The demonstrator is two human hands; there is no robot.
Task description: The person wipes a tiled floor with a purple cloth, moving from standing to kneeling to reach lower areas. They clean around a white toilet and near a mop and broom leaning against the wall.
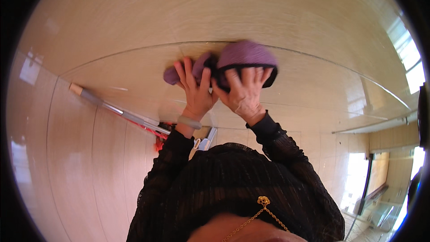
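Against the glossy tan tiled wall (pixel 201 16), both of my hands are on a purple cloth (pixel 247 53) with a black edging. My right hand (pixel 247 94) lies on its larger, bulging part, the fingers bent over the black edge. On the bunched, smaller part of the cloth rests my left hand (pixel 196 92), its fingers spread and a pale bangle (pixel 189 122) at the wrist. The two hands are close together at the thumbs. Motion blurs the cloth, and the palms are hidden.
A pole with a tan tip and grey grips (pixel 132 117) leans at the left, near red items (pixel 159 143) partly behind my left forearm. A grey-white object (pixel 202 144) stands by my body. Glass panels (pixel 379 205) and bright windows (pixel 411 70) are at the right.
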